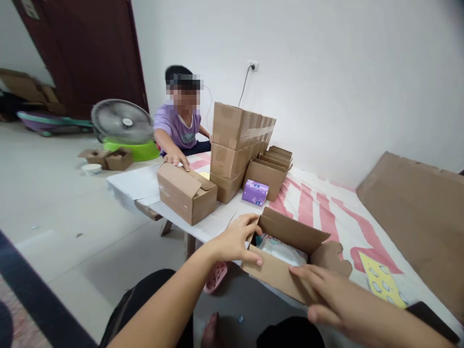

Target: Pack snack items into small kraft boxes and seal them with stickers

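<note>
An open cardboard box [279,268] sits at the near edge of the table, its lid flaps raised. Inside lies a white plastic-wrapped packet [282,249] with some coloured print. My left hand [237,241] grips the box's left end, fingers over the end wall and thumb on the front flap. At the front right, my right hand [326,295] holds the front flap, fingertips on its upper edge and thumb lower down. Behind the box, a purple tissue pack [255,192] rests against upright open cartons [266,176].
Taped boxes [232,145] stand stacked at the table's middle. Across the table, another person [181,125] has a hand on a closed carton [186,193]. A yellow patterned sheet [382,280] and a large cardboard panel [416,217] are at right. A fan [123,123] stands on the floor.
</note>
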The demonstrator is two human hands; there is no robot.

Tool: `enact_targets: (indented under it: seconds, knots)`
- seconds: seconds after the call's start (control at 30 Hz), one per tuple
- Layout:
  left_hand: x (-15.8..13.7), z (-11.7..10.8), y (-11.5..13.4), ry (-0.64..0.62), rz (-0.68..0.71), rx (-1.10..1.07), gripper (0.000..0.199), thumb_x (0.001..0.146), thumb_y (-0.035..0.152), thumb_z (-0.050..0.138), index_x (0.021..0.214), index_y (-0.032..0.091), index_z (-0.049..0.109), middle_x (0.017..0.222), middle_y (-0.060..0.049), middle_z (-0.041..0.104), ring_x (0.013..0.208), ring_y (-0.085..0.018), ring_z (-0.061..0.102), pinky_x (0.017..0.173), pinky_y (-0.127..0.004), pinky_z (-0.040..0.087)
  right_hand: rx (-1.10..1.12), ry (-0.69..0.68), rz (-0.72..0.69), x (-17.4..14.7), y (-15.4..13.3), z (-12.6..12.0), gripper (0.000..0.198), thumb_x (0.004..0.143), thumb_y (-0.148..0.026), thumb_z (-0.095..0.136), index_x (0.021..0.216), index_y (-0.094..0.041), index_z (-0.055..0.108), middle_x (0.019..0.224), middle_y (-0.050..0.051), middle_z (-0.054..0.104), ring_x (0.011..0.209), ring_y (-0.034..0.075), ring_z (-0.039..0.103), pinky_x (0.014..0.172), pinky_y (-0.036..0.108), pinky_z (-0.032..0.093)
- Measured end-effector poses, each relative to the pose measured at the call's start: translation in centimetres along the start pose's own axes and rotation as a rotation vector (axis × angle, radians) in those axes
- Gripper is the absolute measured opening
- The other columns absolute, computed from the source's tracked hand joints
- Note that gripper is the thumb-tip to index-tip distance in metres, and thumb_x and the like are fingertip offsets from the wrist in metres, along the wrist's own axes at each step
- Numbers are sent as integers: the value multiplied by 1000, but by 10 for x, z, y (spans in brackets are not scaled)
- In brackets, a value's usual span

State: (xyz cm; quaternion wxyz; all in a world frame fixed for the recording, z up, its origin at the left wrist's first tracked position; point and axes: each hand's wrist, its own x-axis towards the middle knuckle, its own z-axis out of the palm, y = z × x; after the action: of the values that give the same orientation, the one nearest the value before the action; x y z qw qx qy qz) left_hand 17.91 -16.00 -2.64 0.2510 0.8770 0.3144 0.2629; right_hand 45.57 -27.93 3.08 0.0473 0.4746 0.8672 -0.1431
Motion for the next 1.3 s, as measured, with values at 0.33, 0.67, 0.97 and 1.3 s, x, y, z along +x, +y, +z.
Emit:
enact_targets:
  seconds: [0.33, 0.67, 0.97, 1.3]
  knots:
    - [2, 0, 1, 33, 1, -46, 47, 54, 53, 81, 83, 20, 63, 139, -11, 39, 131, -34, 32, 108, -47, 29, -212, -239, -283, 136, 7, -22, 69, 64, -11, 66, 131, -17, 51, 134, 14, 52, 122, 32, 48, 102, 43, 37]
    - [-2, 3, 7, 55, 6, -60, 41, 56, 55, 78, 65, 18, 62, 146, -9, 34, 134, -36, 28, 109, -48, 27, -364, -351, -302, 172, 1, -3, 48, 64, -32, 74, 110, -24, 66, 118, 11, 61, 110, 37, 50, 85, 46, 43]
    - [-1, 1, 15, 114, -42, -31, 39, 52, 51, 82, 60, 18, 63, 140, -9, 43, 126, -33, 40, 104, -42, 34, -491, -71, -286, 118, 10, -54, 12, 70, -9, 55, 71, -19, 62, 79, 4, 63, 78, 18, 56, 70, 29, 39]
    - [4, -10, 13, 74, -57, 96, 38, 57, 54, 78, 62, 19, 66, 140, -9, 44, 128, -32, 40, 103, -39, 35, -160, 826, -144, 25, 52, -78, 10, 81, -18, 47, 74, -22, 51, 120, 8, 60, 110, 25, 53, 89, 39, 43]
